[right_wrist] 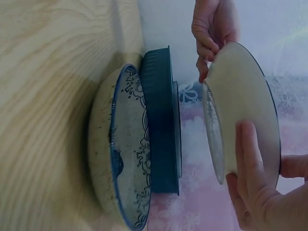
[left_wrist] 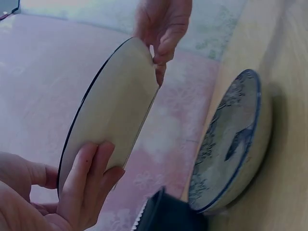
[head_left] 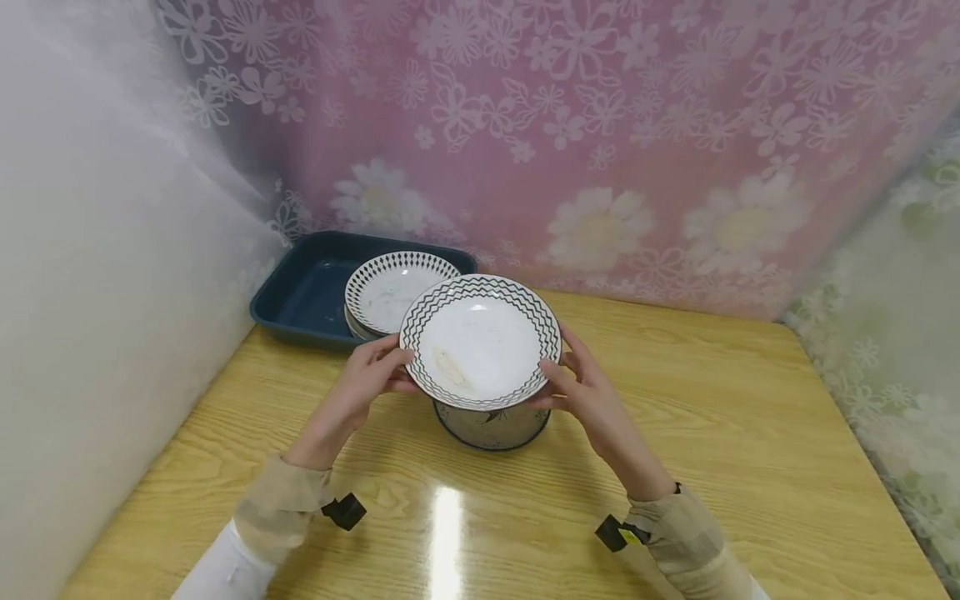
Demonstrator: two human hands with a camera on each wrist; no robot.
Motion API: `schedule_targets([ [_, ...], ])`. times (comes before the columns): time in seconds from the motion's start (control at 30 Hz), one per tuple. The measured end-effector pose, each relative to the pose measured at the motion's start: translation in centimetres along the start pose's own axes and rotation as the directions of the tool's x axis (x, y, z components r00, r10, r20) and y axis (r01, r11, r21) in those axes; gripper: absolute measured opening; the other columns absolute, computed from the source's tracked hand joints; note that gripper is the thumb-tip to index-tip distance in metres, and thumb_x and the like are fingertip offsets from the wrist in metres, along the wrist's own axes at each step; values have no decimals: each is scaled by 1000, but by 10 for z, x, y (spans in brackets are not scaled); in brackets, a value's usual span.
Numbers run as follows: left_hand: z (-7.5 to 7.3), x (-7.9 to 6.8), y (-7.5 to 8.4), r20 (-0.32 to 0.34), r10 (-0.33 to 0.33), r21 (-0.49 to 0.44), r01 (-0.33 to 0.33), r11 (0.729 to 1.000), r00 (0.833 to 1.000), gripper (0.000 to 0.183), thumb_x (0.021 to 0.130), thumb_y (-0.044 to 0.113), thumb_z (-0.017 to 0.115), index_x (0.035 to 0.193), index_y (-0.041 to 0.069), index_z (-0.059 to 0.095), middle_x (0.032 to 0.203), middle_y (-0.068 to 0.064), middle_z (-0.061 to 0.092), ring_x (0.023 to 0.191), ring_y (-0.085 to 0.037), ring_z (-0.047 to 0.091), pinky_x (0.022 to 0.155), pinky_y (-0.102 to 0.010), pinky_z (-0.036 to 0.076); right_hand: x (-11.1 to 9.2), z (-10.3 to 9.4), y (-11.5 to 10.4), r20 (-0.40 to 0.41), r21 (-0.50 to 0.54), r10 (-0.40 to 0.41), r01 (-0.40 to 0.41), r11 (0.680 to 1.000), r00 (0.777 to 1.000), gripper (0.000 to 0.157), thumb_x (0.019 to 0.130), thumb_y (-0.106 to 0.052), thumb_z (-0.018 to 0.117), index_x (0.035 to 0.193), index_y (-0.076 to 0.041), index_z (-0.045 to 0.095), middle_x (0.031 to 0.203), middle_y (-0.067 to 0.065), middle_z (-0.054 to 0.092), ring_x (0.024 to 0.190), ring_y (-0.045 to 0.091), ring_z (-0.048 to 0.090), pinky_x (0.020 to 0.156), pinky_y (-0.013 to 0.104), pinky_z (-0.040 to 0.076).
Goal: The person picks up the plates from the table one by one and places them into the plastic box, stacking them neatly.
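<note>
Both hands hold up a white plate point(head_left: 487, 346) with black zigzag lines round its rim and a brownish smear on its face. My left hand point(head_left: 371, 371) grips its left edge, thumb on top and fingers spread beneath, as the left wrist view shows. On the opposite edge my right hand point(head_left: 581, 383) grips the same way, its fingers point(right_wrist: 250, 159) against the pale underside. Below the raised plate a blue-rimmed patterned bowl point(left_wrist: 226, 144) stands on the table, partly hidden by the plate in the head view.
A dark blue rectangular tub point(head_left: 303, 287) stands at the back left of the wooden table point(head_left: 712, 400). A plate with a black diamond rim point(head_left: 397, 287) lies stacked in its right part. Flowered pink cloth point(head_left: 525, 150) hangs behind; a white wall point(head_left: 97, 250) rises at left.
</note>
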State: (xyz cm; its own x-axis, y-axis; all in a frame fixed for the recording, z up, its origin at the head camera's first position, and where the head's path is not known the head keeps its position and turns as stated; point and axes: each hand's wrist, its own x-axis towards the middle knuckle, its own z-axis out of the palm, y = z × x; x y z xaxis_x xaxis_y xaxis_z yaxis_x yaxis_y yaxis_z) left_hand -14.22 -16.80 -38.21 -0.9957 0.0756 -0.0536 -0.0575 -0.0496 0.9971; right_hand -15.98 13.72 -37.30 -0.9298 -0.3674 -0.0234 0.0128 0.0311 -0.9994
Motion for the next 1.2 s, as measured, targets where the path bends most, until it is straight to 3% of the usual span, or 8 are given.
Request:
schedule_targets([
  [0.13,-15,6,14,-94,31,-36,-35,999,995,42,103,3,48,140,-17,45,93,-1,68,71,-7,71,75,-29,61,18,14,-7,12,-1,-88,88,996,996,58,110,-36,42,163,-22,23,144,21,45,106,28,70,92,42,58],
  [0.3,-35,15,27,-174,66,15,-64,998,982,47,106,9,48,148,-10,42,119,-19,61,75,-6,70,79,-28,61,48,33,-9,34,-153,-142,146,977,989,57,110,-33,43,162,-17,25,145,23,47,130,40,55,106,52,48],
  [0.5,-54,31,30,-234,30,12,-27,1000,972,49,106,11,45,153,-2,40,141,-28,50,79,-6,71,90,-32,58,84,49,4,90,-425,-119,146,893,989,74,103,-25,63,162,-8,22,159,20,35,148,39,32,115,52,38],
  [0.63,-60,42,24,-245,-22,-8,21,1000,969,49,106,11,43,153,-1,39,145,-28,50,77,-5,72,100,-42,53,104,54,16,94,-502,-76,113,858,993,78,100,-23,67,161,-3,23,165,18,24,151,36,25,116,49,37],
  [0.77,-63,49,17,-263,-58,20,65,998,963,49,105,13,43,152,-4,40,144,-29,51,75,-3,71,108,-47,46,118,55,24,111,-541,-43,97,835,993,81,99,-24,69,161,-3,21,166,18,21,151,36,26,117,50,36],
  [0.9,-65,54,9,-272,-79,53,97,994,959,44,106,17,43,142,-9,48,134,-30,56,75,-4,72,115,-44,39,127,57,28,147,-599,-5,93,795,989,85,98,-28,69,162,-4,17,168,16,16,151,36,26,120,50,30],
  [1.03,-67,57,4,-276,-89,59,110,992,957,41,107,17,43,134,-13,51,120,-25,62,75,-7,74,115,-41,40,131,60,31,151,-660,57,58,749,987,89,98,-30,69,162,-4,13,169,12,6,154,33,17,123,49,23],
  [1.2,-71,59,3,-260,-114,95,143,985,959,44,107,20,43,138,-11,50,117,-21,67,78,-6,74,118,-42,35,134,65,31,122,-722,93,25,691,988,91,96,-32,71,161,-5,13,169,9,3,154,32,14,123,48,22],
])
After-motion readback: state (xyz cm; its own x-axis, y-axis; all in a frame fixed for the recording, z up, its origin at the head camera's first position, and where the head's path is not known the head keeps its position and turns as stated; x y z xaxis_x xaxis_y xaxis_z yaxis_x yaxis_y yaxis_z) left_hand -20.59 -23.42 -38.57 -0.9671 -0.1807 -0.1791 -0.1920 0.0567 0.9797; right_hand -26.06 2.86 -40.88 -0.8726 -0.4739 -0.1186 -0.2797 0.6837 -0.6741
